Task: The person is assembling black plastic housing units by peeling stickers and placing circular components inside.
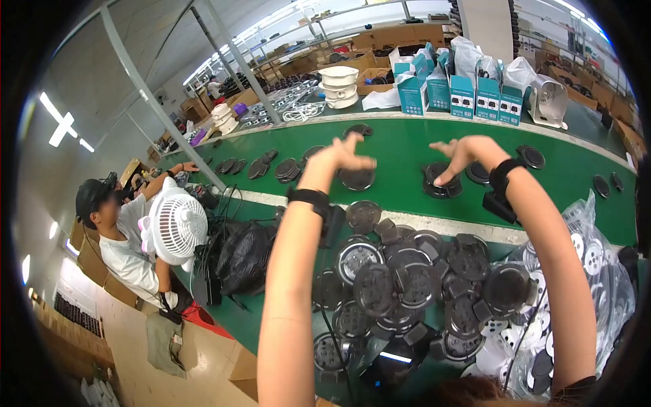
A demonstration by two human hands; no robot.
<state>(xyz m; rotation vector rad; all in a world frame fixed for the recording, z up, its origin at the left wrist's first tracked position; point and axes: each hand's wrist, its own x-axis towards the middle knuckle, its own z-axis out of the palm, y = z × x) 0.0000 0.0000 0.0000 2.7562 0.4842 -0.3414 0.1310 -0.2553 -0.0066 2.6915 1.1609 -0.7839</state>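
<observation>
While both arms stretch out over the green conveyor belt (pixel 407 146), the left hand (pixel 342 154) hovers with fingers spread, holding nothing, above a black round base (pixel 357 179); the right hand (pixel 464 152) rests loosely open on another black base (pixel 439 182). A clear plastic bag (pixel 597 271) holds white discs, beside heaped black bases (pixel 413 285).

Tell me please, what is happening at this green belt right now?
A person reaches both hands over the green conveyor belt. The right hand rests its fingers on a black round part; the left hand hovers open above another black disc. A pile of black round parts lies nearer the person.
</observation>
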